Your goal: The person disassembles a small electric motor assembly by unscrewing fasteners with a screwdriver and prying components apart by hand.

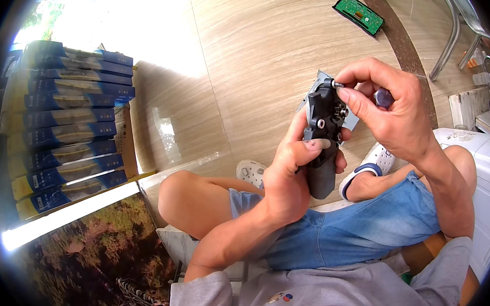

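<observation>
My left hand (291, 170) grips a black plastic mechanical assembly (321, 171), its thumb pressed across the front. The part has a rounded grey-black lower end, metal-lined holes and a small gear-like metal piece on its right side. A grey metal plate (321, 76) shows behind its top. My right hand (391, 108) is closed at the assembly's upper right corner, with a dark-handled screwdriver (383, 98) tucked among its fingers. Thumb and forefinger pinch a short metal piece (338, 85) against that corner. I cannot tell whether this is the screwdriver's tip or a separate screw.
A green circuit board (359, 15) in a black frame lies on the tiled floor. Stacked blue boxes (73, 125) stand at the left. At the right are metal chair legs (449, 45) and a white plastic container (474, 167). My knees and clogs (379, 160) are below the assembly.
</observation>
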Demonstrator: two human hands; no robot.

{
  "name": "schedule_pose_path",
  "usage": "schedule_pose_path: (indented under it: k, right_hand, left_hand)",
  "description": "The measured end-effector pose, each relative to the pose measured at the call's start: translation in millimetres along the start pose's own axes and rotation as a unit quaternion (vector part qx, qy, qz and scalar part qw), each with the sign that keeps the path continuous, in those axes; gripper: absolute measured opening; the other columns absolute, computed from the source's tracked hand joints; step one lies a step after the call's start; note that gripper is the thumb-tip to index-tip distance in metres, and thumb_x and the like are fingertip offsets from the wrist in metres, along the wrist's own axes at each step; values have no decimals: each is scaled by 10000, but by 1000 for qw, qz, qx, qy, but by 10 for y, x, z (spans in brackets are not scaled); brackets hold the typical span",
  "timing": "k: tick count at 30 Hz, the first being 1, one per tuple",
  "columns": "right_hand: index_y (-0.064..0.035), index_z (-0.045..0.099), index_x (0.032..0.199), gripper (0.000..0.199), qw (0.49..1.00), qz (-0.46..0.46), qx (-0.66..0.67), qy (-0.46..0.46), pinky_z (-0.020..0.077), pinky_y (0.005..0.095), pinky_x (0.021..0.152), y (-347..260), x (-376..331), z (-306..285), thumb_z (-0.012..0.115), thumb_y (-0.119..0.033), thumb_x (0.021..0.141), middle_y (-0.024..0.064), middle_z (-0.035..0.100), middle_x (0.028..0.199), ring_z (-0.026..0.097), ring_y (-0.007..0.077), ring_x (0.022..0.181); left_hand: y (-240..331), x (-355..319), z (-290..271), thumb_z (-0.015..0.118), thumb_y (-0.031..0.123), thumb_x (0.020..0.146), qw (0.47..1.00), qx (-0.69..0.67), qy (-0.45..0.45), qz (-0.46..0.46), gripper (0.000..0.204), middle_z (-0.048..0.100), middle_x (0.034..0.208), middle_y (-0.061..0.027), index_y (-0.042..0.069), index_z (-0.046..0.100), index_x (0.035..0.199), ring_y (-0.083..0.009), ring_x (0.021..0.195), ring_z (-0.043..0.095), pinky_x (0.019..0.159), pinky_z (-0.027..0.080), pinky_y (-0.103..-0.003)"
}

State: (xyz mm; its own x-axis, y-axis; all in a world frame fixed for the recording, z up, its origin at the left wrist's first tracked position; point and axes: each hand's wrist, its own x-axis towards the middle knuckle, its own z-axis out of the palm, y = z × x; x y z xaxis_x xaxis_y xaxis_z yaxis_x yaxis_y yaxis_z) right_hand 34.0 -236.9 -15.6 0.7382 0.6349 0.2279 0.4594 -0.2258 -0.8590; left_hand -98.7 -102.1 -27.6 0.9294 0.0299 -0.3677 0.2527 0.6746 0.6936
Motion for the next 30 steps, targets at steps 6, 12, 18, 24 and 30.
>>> schedule_pose_path:
  k: [6, 12, 18, 24, 30]
  right_hand:
    - [-43, 704, 977, 105, 999, 21, 29, -5, 463, 217, 539, -10, -9, 15, 707, -28, 873, 11, 691, 742, 593, 38, 611]
    - [-29, 707, 976, 82, 999, 3, 36, -3, 449, 204, 525, 17, -13, 27, 699, -35, 894, 11, 682, 737, 582, 23, 610]
    - [-10, 707, 994, 102, 993, 76, 87, -11, 461, 201, 557, 39, -5, -8, 702, -55, 903, -9, 677, 763, 577, 27, 630]
    - [7, 700, 1007, 128, 989, 133, 65, 17, 493, 227, 598, 319, 153, -23, 671, -90, 927, 27, 679, 812, 596, 68, 674]
    - [-9, 705, 1019, 193, 960, 175, -174, -133, 567, 420, 774, 1556, 71, 287, 642, -76, 850, 188, 713, 890, 712, 320, 850]
  left_hand:
    - [-17, 0, -23, 476, 431, 837, 1000, -5, -8, 7, 757, 571, 1221, -160, 87, 352, 1500, -212, 878, 618, 556, 508, -308]
    - [-29, 7, -12, 478, 431, 837, 1000, 2, -2, 9, 751, 572, 1221, -156, 88, 360, 1494, -211, 876, 618, 596, 515, -311]
    - [-23, 10, -18, 470, 427, 851, 1000, -17, 11, 11, 708, 598, 1207, -160, 68, 404, 1457, -224, 863, 621, 689, 520, -336]
    - [40, 32, -67, 478, 417, 918, 979, -160, 119, -32, 513, 693, 1078, -151, 14, 605, 1209, -240, 823, 623, 770, 515, -364]
    - [101, 36, -100, 505, 431, 924, 967, -190, 164, -34, 475, 686, 1000, -141, 18, 578, 1147, -210, 766, 626, 736, 524, -363]
